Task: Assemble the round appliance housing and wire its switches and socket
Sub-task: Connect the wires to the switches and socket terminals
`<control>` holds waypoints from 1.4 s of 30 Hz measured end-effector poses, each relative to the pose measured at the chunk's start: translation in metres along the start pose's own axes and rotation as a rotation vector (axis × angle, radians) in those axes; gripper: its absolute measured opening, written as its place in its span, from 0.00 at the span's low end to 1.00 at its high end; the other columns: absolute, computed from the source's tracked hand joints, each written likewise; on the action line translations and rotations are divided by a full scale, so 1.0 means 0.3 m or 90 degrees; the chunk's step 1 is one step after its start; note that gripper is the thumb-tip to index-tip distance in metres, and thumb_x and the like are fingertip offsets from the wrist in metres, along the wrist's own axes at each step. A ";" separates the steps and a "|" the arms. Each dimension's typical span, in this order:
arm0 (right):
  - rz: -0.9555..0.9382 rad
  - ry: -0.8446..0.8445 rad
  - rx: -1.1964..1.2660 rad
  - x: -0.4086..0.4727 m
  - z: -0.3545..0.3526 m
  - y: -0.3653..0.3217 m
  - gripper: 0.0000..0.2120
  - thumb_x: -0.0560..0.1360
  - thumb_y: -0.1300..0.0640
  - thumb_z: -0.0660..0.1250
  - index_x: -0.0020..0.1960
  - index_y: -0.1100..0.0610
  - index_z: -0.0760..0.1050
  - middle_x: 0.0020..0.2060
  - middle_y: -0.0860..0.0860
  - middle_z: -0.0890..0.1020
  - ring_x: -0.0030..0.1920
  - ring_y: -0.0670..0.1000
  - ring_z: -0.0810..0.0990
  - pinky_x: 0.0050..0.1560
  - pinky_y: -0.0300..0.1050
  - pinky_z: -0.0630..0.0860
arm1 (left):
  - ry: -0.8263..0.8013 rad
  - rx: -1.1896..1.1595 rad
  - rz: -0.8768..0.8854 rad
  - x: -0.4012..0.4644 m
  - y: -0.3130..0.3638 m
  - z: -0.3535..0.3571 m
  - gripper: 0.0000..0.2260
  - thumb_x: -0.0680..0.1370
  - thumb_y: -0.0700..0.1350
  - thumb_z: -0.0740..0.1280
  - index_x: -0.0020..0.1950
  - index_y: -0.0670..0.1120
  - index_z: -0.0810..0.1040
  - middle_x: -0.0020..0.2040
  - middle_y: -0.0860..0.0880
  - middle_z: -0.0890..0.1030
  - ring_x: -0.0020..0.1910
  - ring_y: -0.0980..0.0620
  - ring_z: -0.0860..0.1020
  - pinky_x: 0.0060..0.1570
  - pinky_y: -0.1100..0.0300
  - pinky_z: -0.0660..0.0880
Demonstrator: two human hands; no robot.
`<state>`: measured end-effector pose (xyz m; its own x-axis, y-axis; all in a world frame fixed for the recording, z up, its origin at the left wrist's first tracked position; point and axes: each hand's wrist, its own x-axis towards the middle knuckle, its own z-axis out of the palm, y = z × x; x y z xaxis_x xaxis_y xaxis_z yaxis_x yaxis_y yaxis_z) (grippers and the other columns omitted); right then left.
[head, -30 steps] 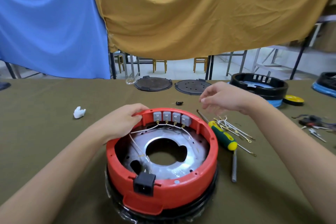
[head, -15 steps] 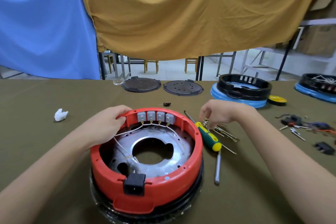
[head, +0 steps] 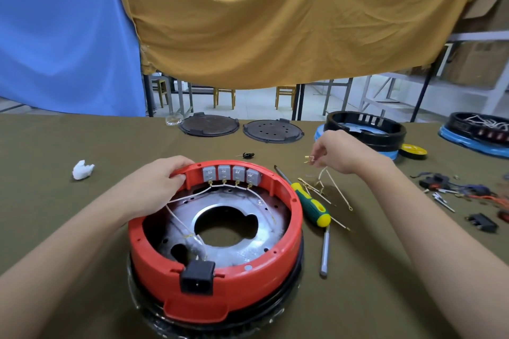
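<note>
The round red housing sits on a black base in front of me, with a metal plate inside. Several grey switches line its far inner wall, linked by thin white wires. A black socket is set in the near rim. My left hand grips the far-left rim of the housing. My right hand is raised above the table to the right and pinches white wires with brass terminals that dangle from its fingers.
A green-and-yellow screwdriver lies right of the housing among loose wires, a thin metal tool nearer me. Two dark round lids lie at the back, black-and-blue housings at the back right, connectors far right, white wad left.
My right hand has dipped to the loose wires beside the screwdriver, pinched some and lifted them off the table. My left hand has stayed on the housing rim.
</note>
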<state>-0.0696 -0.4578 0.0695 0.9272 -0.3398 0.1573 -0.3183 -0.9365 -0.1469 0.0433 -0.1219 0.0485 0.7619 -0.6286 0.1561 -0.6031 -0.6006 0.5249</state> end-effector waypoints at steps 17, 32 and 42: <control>0.007 0.160 0.734 -0.010 0.039 -0.127 0.04 0.77 0.63 0.70 0.50 0.59 0.82 0.43 0.55 0.86 0.42 0.50 0.86 0.40 0.42 0.81 | -0.012 -0.010 -0.014 0.001 0.000 0.001 0.15 0.82 0.40 0.57 0.61 0.54 0.77 0.57 0.55 0.81 0.58 0.53 0.77 0.65 0.49 0.70; -0.028 0.209 0.055 0.009 -0.001 -0.087 0.08 0.80 0.58 0.66 0.49 0.58 0.83 0.45 0.51 0.85 0.44 0.55 0.82 0.48 0.48 0.80 | -0.013 -0.006 -0.023 0.003 0.000 -0.001 0.16 0.82 0.39 0.56 0.61 0.56 0.76 0.57 0.55 0.81 0.57 0.53 0.77 0.64 0.50 0.71; 0.039 -0.013 -0.104 0.008 0.099 0.016 0.13 0.78 0.64 0.65 0.58 0.53 0.82 0.53 0.49 0.85 0.53 0.53 0.82 0.54 0.48 0.79 | -0.013 0.007 -0.017 0.000 0.003 -0.001 0.15 0.82 0.41 0.57 0.62 0.56 0.76 0.57 0.56 0.80 0.57 0.54 0.77 0.63 0.51 0.71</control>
<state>-0.0632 -0.4606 0.0403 0.9085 -0.3962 0.1325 -0.4004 -0.9163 0.0056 0.0428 -0.1223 0.0491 0.7730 -0.6218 0.1253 -0.5849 -0.6224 0.5201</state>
